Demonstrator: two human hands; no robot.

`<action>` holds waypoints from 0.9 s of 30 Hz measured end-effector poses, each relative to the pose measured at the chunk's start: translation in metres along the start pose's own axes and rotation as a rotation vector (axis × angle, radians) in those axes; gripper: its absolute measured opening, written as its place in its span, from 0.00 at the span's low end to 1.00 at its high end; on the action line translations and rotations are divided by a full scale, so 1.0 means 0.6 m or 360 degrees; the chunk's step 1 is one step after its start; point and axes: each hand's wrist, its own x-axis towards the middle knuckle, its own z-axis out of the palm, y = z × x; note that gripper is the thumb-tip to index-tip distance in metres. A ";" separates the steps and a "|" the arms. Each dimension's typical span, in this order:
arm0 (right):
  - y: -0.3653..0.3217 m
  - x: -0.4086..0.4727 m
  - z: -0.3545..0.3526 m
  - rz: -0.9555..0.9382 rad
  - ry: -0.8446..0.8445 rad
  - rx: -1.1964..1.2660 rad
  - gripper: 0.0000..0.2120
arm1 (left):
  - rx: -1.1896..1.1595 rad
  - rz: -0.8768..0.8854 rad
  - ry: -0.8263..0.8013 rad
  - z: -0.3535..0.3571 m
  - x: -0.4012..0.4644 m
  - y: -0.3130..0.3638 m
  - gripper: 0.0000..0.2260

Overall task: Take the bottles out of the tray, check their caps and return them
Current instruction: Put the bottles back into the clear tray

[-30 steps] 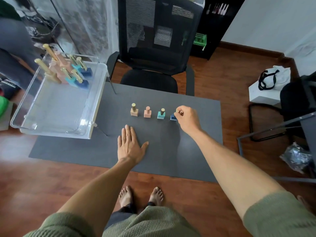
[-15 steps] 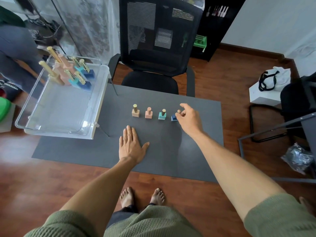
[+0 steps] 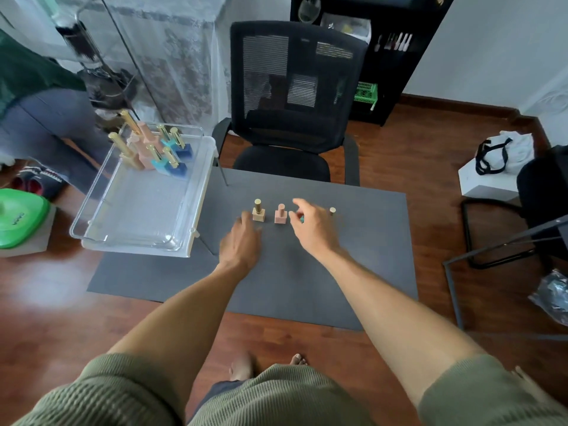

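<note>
A short row of small bottles stands on the grey mat (image 3: 307, 290): a beige bottle (image 3: 258, 211) with a gold cap, a pink bottle (image 3: 280, 214), and a teal bottle (image 3: 301, 219) that my right hand mostly hides. Of the blue bottle only the gold cap (image 3: 332, 210) shows past that hand. My right hand (image 3: 313, 229) hovers over the teal bottle with thumb and forefinger apart. My left hand (image 3: 241, 241) is lifted off the mat, fingertips just left of the beige bottle, holding nothing. Several more bottles (image 3: 153, 152) stand at the far end of the clear tray (image 3: 138, 245).
A black mesh office chair (image 3: 292, 103) stands behind the mat. Another person (image 3: 33, 96) is at the far left beside a green object (image 3: 18, 216). A white box with a bag (image 3: 495, 170) and a dark chair frame (image 3: 507, 241) are on the right.
My right hand left the blue bottle and moved left over the teal one. My left hand rose from the mat and moved forward toward the beige bottle. The camera tilted up slightly.
</note>
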 end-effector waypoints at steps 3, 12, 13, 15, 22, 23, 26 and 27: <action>-0.018 0.017 0.015 0.0013 -0.0118 0.0014 0.19 | -0.0035 0.0092 0.0126 -0.026 0.030 0.007 0.13; -0.043 0.052 0.048 0.0184 -0.0301 -0.0079 0.07 | 0.0155 0.0261 -0.0020 -0.044 0.094 0.014 0.10; -0.044 0.051 0.049 0.0198 -0.0306 -0.0121 0.08 | 0.0168 0.0268 -0.0018 -0.043 0.093 0.014 0.08; -0.044 0.052 0.050 0.0219 -0.0312 -0.0191 0.10 | 0.0165 0.0276 -0.0004 -0.044 0.094 0.011 0.07; -0.047 0.045 0.039 0.0108 -0.0339 -0.0227 0.09 | 0.0144 0.0364 0.0089 -0.054 0.090 0.007 0.10; -0.050 0.043 0.034 0.0089 -0.0340 -0.0217 0.07 | 0.0143 0.0368 0.0106 -0.061 0.088 0.009 0.10; -0.060 0.040 0.014 0.0014 -0.0279 -0.0214 0.01 | 0.0121 0.0381 0.0168 -0.087 0.081 0.019 0.10; -0.063 0.041 0.006 -0.0008 -0.0256 -0.0222 0.02 | 0.0117 0.0391 0.0202 -0.098 0.078 0.023 0.09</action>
